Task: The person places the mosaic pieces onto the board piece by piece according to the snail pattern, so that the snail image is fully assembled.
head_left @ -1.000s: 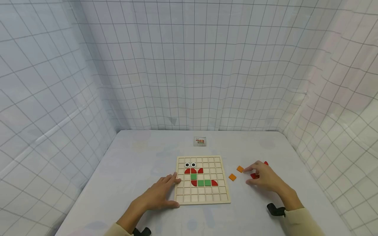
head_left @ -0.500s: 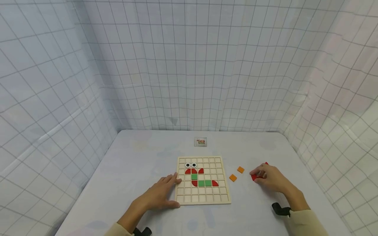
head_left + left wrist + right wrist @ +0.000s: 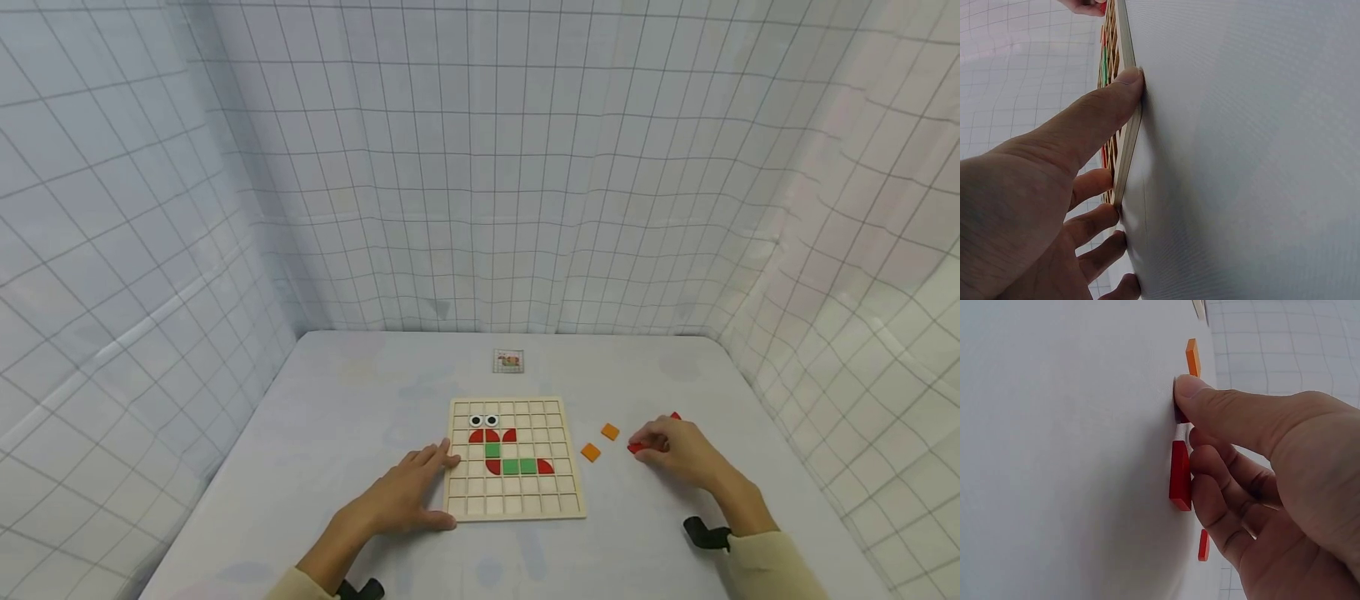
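My left hand [image 3: 405, 496] rests with spread fingers along the left side of the gridded wooden board [image 3: 517, 506], thumb touching the edge near its front corner [image 3: 1129, 94]. On the board sit two round eye pieces [image 3: 491, 421], several red quarter-circle tiles [image 3: 545, 467] and several green square tiles [image 3: 510, 467]. Right of the board, my right hand [image 3: 678, 450] pinches a red tile [image 3: 637, 447] between thumb and fingers, low at the table. Its full shape is hidden by the fingertips. In the right wrist view, another red tile [image 3: 1180, 475] lies beside the curled fingers.
Two orange square tiles [image 3: 590, 452] lie between the board and my right hand. A red tile [image 3: 676, 416] shows behind that hand. Beyond the board lies a small picture card [image 3: 508, 361]. Grid-patterned white curtains [image 3: 465, 208] enclose the table [image 3: 360, 392].
My right hand closed its thumb and fingers on a red tile, moving right first, then slightly left with it. My left hand stays at the board's edge.
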`<state>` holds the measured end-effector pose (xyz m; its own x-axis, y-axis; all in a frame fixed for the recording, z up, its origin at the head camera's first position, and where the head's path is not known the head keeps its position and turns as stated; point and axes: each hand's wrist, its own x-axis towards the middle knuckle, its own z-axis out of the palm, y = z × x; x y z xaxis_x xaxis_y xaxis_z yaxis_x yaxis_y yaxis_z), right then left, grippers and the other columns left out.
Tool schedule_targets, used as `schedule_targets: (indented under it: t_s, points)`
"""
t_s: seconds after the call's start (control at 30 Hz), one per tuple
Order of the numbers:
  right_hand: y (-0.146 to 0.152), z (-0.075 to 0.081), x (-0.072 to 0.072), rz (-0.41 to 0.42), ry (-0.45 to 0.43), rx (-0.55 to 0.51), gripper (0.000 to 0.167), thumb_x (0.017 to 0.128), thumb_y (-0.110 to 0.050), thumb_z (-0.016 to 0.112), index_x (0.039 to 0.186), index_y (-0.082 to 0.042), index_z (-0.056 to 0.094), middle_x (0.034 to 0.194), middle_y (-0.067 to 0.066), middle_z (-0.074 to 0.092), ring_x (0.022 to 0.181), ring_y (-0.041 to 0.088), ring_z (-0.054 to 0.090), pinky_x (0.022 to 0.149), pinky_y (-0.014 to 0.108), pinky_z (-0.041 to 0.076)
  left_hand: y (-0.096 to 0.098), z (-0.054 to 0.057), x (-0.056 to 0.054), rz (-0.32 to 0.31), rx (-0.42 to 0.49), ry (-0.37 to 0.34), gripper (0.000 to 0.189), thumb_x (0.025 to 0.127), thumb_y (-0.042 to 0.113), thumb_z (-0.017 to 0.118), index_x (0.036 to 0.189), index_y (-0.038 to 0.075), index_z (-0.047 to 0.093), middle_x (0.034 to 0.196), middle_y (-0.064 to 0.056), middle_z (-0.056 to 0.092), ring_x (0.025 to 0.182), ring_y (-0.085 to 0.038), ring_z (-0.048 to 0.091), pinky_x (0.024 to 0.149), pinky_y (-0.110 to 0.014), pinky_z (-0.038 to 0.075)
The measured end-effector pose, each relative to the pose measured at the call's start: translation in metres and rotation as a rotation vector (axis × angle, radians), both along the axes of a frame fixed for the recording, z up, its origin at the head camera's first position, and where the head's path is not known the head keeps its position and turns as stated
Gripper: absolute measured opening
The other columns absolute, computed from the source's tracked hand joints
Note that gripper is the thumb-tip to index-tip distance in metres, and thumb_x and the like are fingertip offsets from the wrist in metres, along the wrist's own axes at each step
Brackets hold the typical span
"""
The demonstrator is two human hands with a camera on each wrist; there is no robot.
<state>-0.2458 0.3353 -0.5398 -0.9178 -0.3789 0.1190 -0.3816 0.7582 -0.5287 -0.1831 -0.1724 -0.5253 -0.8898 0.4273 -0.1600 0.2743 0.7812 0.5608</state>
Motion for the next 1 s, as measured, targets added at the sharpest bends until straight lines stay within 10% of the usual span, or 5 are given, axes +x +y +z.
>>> schedule_targets:
  t_s: [1.0]
  points:
    - [-0.034, 0.008, 0.002, 0.030, 0.023, -0.072, 0.015, 0.098, -0.006, 0.093, 0.110, -0.012, 0.086, 0.109, -0.001, 0.082, 0.091, 0.002, 0.074, 0.081, 0.022, 0.064, -0.002, -0.002, 0.000, -0.012, -0.001, 0.012, 0.107, 0.088, 0.042, 0.105, 0.175, 0.011, 0.052, 0.188, -0.022, 0.041, 0.168, -0.054, 0.045, 0.131, -0.077, 0.044]
